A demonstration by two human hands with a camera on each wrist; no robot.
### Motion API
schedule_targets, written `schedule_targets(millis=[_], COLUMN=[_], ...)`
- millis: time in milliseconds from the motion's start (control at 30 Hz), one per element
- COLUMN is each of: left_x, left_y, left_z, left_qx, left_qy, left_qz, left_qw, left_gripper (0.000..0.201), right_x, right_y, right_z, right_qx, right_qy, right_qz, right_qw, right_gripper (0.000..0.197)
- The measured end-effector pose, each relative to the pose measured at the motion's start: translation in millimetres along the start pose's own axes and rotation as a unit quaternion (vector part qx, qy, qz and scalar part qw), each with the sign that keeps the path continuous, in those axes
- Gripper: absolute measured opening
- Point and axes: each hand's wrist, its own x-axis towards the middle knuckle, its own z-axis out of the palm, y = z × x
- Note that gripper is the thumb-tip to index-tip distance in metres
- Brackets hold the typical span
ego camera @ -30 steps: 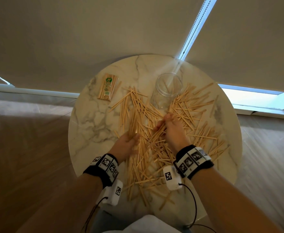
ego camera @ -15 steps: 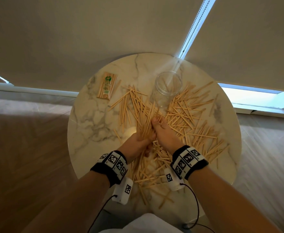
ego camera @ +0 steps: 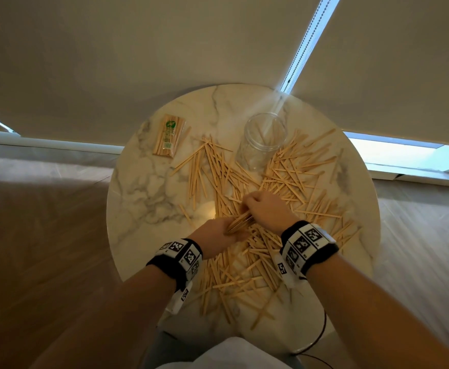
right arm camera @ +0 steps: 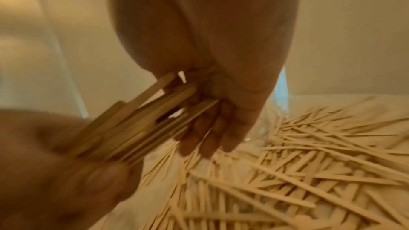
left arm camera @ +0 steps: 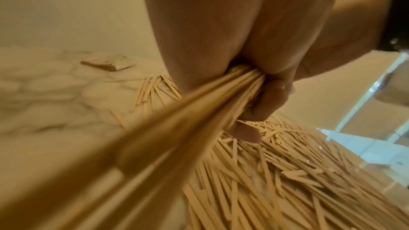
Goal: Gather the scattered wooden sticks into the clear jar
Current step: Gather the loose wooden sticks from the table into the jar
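Both my hands meet over the middle of the round marble table (ego camera: 143,187), each gripping an end of one bundle of sticks (ego camera: 240,222). My left hand (ego camera: 215,239) comes in from the near left, fingers curled round the near end of the bundle; in the left wrist view that hand (left arm camera: 232,29) closes tight on the bundle (left arm camera: 177,128), which runs back toward the camera, blurred. My right hand (ego camera: 264,210) sits just beyond and right of the left one, knuckles up, fingers bent over the far end of the bundle. In the right wrist view my right hand (right arm camera: 221,80) has the stick ends (right arm camera: 155,111) fanned against its palm, fingers (right arm camera: 212,139) hanging down past them; how firmly it clamps I cannot tell from that view, motion blur. Bundle lies lifted off the pile, angled from near left to far right. Clear jar (ego camera: 263,141) stands upright at the far side of the table, well apart from my hands; whether any stick is inside is hard to tell through the plastic. Loose wooden sticks (ego camera: 292,177) lie scattered across the table round the jar's base, right of it, and near my wrists. A wrapped pack of sticks (ego camera: 168,135) lies flat at the far left, apart from the pile.
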Motion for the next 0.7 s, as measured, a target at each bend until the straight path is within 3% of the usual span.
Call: schedule_targets(millis=[67,167,233,367,467,567,633,700], left_x=[2,3,4,7,8,7,8,8], left_y=[11,29,31,33,39,40,35,30], left_z=[1,10,13,9,2,2,-6,-19], left_qx=[0.018,0.023,-0.014,-0.049,-0.032,-0.053,-0.081,-0.125], left_qy=[0.002,-0.006,0.0,-0.025,-0.028,-0.033,0.009,0.085], left_qz=[0.019,0.06,0.049,-0.006,-0.003,0.002,-0.005,-0.014], left_qw=[1.0,0.998,0.999,0.998,0.999,0.998,0.997,0.988], left_gripper=[0.019,0.019,0.014,0.027,0.023,0.02,0.026,0.036], right_x=[-1,-1,-3,-4,-7,-6,-9,-16], right_y=[2,2,-1,-6,-8,-6,-5,-2], right_z=[1,10,7,1,2,1,-1,-1], right_qx=[0.018,-0.123,-0.181,-0.219,-0.207,-0.146,-0.003,0.048], right_qy=[0.022,0.007,0.036,0.078,0.088,0.084,0.1,0.1], right_qz=[0.01,-0.01,-0.026,-0.071,-0.099,-0.076,-0.064,-0.049], right_qw=[1.0,0.992,0.982,0.97,0.969,0.983,0.993,0.993], right_gripper=[0.048,0.046,0.043,0.044,0.045,0.043,0.041,0.051])
